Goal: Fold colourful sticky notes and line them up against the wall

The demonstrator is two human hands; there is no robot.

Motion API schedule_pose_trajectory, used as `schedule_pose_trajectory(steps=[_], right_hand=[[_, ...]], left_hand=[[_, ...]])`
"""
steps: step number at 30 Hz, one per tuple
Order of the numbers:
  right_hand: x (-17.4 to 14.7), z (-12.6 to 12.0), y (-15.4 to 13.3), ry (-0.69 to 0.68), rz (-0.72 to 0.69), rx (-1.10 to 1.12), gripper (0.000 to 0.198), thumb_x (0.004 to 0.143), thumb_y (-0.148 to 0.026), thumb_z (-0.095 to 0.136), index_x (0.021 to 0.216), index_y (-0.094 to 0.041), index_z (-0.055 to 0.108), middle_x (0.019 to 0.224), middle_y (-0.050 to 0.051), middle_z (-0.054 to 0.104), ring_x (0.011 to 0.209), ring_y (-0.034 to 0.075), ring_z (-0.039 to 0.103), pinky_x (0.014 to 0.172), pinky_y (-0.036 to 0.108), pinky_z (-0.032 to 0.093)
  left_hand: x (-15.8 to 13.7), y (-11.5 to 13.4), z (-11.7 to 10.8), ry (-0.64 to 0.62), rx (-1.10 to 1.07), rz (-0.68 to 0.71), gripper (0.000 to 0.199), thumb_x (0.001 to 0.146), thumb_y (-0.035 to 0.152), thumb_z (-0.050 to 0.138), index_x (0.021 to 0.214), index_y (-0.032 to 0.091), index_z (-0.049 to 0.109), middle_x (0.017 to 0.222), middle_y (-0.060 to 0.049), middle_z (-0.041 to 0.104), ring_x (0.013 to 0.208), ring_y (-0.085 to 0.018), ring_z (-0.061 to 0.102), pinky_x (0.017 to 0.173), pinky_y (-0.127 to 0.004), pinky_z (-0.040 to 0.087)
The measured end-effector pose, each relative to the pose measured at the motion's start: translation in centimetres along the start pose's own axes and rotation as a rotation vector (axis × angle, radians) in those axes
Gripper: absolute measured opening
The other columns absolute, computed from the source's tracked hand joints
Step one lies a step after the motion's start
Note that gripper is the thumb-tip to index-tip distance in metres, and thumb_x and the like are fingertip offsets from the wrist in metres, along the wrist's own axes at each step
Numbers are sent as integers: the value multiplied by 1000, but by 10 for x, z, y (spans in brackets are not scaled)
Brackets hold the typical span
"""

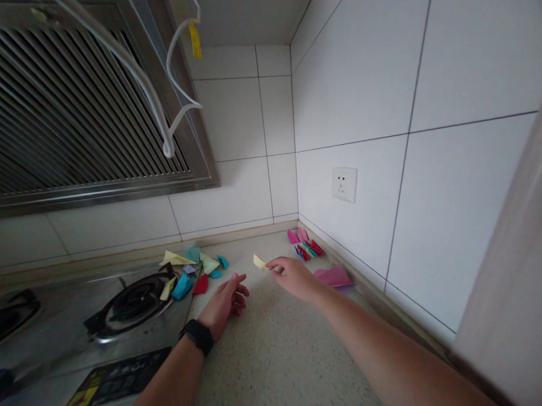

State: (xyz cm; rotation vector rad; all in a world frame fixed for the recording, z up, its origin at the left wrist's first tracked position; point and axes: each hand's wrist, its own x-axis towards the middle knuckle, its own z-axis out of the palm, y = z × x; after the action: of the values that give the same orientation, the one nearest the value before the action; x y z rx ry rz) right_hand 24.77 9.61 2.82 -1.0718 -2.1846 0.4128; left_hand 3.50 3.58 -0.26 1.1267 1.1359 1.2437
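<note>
Between the thumb and fingers of my right hand is a small folded piece of pale yellow paper, held above the counter. My left hand, with a black watch on its wrist, hovers over the counter with fingers partly bent and apart, holding nothing I can see. Beyond it lies a loose pile of folded papers in yellow, green, blue and red, including a red paper and a blue paper. Several small folded papers in pink, red and blue sit by the right wall. A pink paper sheet lies partly behind my right wrist.
A gas stove is on the left, with part of the paper pile over its edge. Above it hangs a range hood with a looping white cable. A wall socket is on the right tiled wall, above the speckled counter.
</note>
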Motion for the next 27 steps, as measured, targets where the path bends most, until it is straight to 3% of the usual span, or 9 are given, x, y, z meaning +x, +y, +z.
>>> schedule_pose_trajectory(steps=[3, 7, 15, 27], right_hand=[[-2, -7, 4, -24, 9, -306, 36, 85, -24, 52, 119, -18, 61, 118, 11, 64, 108, 22, 55, 94, 33, 37], [-6, -11, 9, -104, 75, -549, 39, 83, -31, 55, 119, -16, 60, 118, 14, 62, 115, 28, 50, 98, 38, 32], [-6, -11, 24, -141, 212, -614, 48, 87, -50, 46, 107, -11, 66, 112, 20, 63, 114, 33, 48, 93, 42, 33], [-3, -11, 34, -141, 303, -656, 46, 87, -45, 44, 110, -10, 64, 118, 22, 59, 115, 35, 47, 92, 48, 33]], left_hand=[[-1, 1, 2, -36, 69, 4, 63, 83, 61, 50, 123, 12, 54, 80, -3, 59, 56, -10, 54, 45, -20, 37], [-4, 4, 4, -107, 200, 14, 60, 81, 56, 53, 120, 11, 58, 76, -3, 61, 56, -10, 52, 48, -21, 37], [-1, -2, 3, -200, 319, -6, 54, 81, 52, 55, 118, 12, 60, 76, -3, 63, 55, -10, 50, 49, -22, 35], [0, -3, 3, -251, 404, 1, 51, 83, 50, 52, 115, 11, 62, 80, -6, 66, 58, -11, 51, 52, -23, 37]])
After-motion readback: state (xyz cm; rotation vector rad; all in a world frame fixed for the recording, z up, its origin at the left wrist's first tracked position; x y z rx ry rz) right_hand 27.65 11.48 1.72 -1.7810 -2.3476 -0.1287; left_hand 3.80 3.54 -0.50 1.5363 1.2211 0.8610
